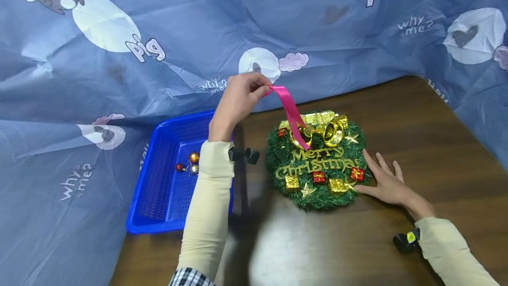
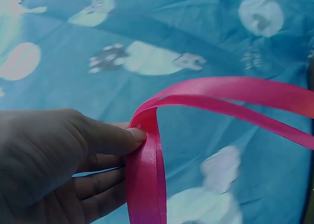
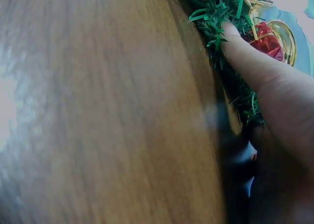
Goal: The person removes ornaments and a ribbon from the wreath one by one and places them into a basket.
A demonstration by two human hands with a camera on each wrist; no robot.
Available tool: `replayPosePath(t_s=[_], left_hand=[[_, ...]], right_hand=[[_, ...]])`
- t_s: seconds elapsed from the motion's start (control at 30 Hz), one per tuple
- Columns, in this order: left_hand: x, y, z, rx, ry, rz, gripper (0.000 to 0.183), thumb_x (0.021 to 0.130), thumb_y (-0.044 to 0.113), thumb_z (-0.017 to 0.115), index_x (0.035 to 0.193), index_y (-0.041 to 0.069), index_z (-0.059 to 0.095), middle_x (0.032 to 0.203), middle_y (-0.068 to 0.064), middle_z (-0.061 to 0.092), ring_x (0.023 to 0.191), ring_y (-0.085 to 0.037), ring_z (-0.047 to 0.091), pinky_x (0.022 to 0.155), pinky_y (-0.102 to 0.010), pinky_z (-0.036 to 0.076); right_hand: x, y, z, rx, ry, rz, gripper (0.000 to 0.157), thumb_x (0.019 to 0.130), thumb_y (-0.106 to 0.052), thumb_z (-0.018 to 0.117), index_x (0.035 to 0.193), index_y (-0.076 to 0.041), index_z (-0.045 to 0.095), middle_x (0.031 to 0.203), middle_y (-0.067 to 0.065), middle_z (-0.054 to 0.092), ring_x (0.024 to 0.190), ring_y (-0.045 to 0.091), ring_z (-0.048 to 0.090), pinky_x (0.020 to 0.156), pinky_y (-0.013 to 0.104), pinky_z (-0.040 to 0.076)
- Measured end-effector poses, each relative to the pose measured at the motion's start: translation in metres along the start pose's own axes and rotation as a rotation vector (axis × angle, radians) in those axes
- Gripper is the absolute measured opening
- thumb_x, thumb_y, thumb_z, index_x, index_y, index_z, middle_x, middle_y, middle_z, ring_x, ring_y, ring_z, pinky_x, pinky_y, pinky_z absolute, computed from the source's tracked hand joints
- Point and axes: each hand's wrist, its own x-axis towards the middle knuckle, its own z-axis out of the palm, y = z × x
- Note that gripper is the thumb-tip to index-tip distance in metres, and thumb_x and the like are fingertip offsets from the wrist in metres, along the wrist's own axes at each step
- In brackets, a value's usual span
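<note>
A pink ribbon point(image 1: 291, 108) is pinched between the thumb and fingers of my left hand point(image 1: 242, 96), raised beyond the basket's right side. From there it slopes down to the gold bells point(image 1: 334, 132) of a green Christmas wreath point(image 1: 317, 200) lying on the table. In the left wrist view the ribbon point(image 2: 147, 170) runs doubled from my fingertips, with one part hanging below them. My right hand point(image 1: 386, 182) lies at the wreath's right edge with its fingers spread. Its thumb touches the green tinsel point(image 3: 216, 18) in the right wrist view.
A blue plastic basket point(image 1: 136, 215) stands left of the wreath, partly hidden by my left arm. Small baubles point(image 1: 194, 158) in red, orange and silver lie in it. Behind the brown table point(image 1: 401, 114) hangs a blue printed cloth point(image 1: 190, 25).
</note>
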Motion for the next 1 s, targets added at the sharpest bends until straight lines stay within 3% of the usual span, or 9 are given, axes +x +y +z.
replayPosePath(t_s=[0.27, 0.4, 0.5, 0.77, 0.87, 1.0], left_hand=[[-0.034, -0.02, -0.076, 0.055, 0.238, -0.069, 0.013, 0.09, 0.018, 0.066, 0.097, 0.009, 0.074, 0.091, -0.004, 0.074, 0.075, -0.005, 0.064, 0.07, -0.017, 0.048], [-0.059, -0.041, -0.112, 0.11, 0.345, -0.14, 0.015, 0.091, 0.02, 0.065, 0.097, 0.01, 0.075, 0.09, -0.006, 0.074, 0.07, 0.002, 0.059, 0.068, -0.013, 0.045], [-0.079, -0.062, -0.128, 0.14, 0.39, -0.208, 0.016, 0.091, 0.021, 0.065, 0.097, 0.01, 0.075, 0.09, -0.009, 0.073, 0.068, 0.005, 0.056, 0.067, -0.013, 0.042], [-0.119, -0.129, -0.122, 0.187, 0.349, -0.38, 0.017, 0.091, 0.02, 0.064, 0.098, 0.008, 0.073, 0.093, -0.012, 0.072, 0.076, -0.008, 0.059, 0.073, -0.025, 0.043], [-0.134, -0.147, -0.12, 0.18, 0.358, -0.43, 0.016, 0.09, 0.018, 0.064, 0.099, 0.007, 0.073, 0.091, -0.013, 0.072, 0.074, -0.012, 0.058, 0.071, -0.026, 0.043], [-0.154, -0.164, -0.125, 0.167, 0.384, -0.493, 0.016, 0.091, 0.017, 0.063, 0.1, 0.007, 0.073, 0.089, -0.013, 0.071, 0.069, -0.008, 0.054, 0.065, -0.022, 0.041]], right_hand=[[-0.004, -0.002, 0.0, -0.001, -0.028, 0.012, 0.104, 0.089, -0.049, 0.062, 0.152, -0.02, -0.016, 0.156, 0.029, 0.002, 0.144, 0.044, -0.013, 0.105, 0.065, -0.024], [-0.003, -0.004, 0.001, -0.012, -0.041, 0.007, 0.103, 0.09, -0.048, 0.061, 0.151, -0.02, -0.018, 0.155, 0.03, 0.002, 0.143, 0.045, -0.014, 0.104, 0.066, -0.024], [0.0, -0.005, 0.0, -0.017, -0.05, -0.002, 0.103, 0.09, -0.046, 0.06, 0.151, -0.02, -0.019, 0.155, 0.032, 0.001, 0.143, 0.044, -0.016, 0.103, 0.066, -0.025], [0.0, -0.003, -0.002, -0.046, -0.046, 0.006, 0.101, 0.092, -0.045, 0.059, 0.15, -0.02, -0.02, 0.153, 0.034, 0.0, 0.142, 0.043, -0.019, 0.102, 0.066, -0.026], [0.001, -0.005, 0.0, -0.047, -0.052, 0.002, 0.101, 0.092, -0.045, 0.058, 0.15, -0.02, -0.02, 0.153, 0.033, -0.002, 0.142, 0.043, -0.019, 0.102, 0.066, -0.026], [0.003, -0.007, 0.002, -0.051, -0.059, -0.011, 0.101, 0.092, -0.044, 0.058, 0.15, -0.02, -0.021, 0.154, 0.032, -0.003, 0.142, 0.043, -0.02, 0.102, 0.065, -0.028]])
